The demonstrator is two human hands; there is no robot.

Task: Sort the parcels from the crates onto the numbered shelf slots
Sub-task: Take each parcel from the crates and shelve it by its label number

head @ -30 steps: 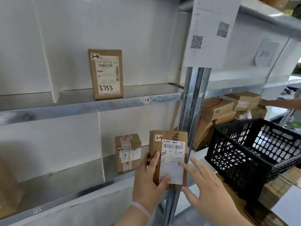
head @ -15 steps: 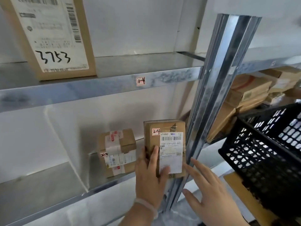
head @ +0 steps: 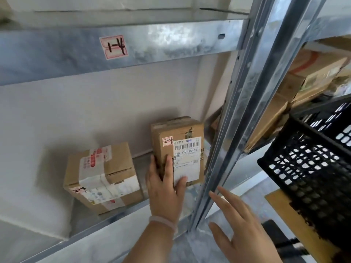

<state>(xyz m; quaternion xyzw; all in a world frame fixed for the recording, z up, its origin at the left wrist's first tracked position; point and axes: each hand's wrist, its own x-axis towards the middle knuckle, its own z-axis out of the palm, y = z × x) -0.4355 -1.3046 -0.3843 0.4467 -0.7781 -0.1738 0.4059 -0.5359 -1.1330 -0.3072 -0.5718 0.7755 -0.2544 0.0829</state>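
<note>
A brown parcel [head: 180,137] with a white barcode label and a small "2-4" sticker stands upright on the lower shelf [head: 114,218], close to the metal upright. My left hand [head: 165,188] holds it low down, thumb and one finger on its front, another finger along its left edge. Left of it on the same shelf sits a second taped parcel [head: 117,168], also marked 2-4. My right hand [head: 237,223] hovers open and holds nothing, just right of the upright. A black plastic crate [head: 311,168] is at the right.
The upper shelf beam [head: 171,42] carries a "1-4" tag [head: 114,46]. A galvanised upright post [head: 245,103] divides the bays. Several cardboard parcels [head: 311,76] are stacked in the right bay behind the crate. A white wall backs the shelf.
The parcel went from in front of the shelf into the 2-4 slot, carried by my left hand. My view moved closer and lower. My right hand stayed open beside the post.
</note>
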